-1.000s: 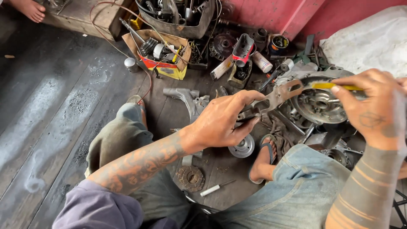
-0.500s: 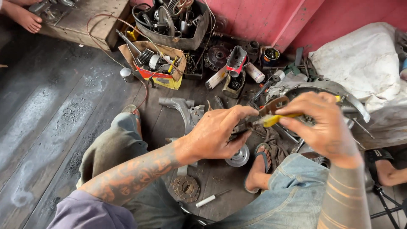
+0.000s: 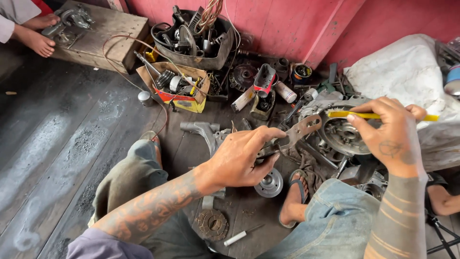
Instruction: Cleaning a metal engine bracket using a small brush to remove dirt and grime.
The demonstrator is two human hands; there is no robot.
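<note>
While the left hand (image 3: 239, 160) closes its fingers on a perforated metal bracket (image 3: 293, 135) at frame centre, stiff, greasy, probably slippery and best gripped at its thick end, the right hand (image 3: 389, 136) pinches a light yellow toothbrush (image 3: 371, 115) above the clutch housing (image 3: 342, 134).

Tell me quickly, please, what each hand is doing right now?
Left hand: closed around a flat metal bracket.
Right hand: closed on a yellow-handled brush.

The bracket (image 3: 299, 132) was dull grey metal, greasy; the brush handle (image 3: 378, 115) glossy yellow plastic; the floor (image 3: 57, 139) rough, sooty wood.
</note>
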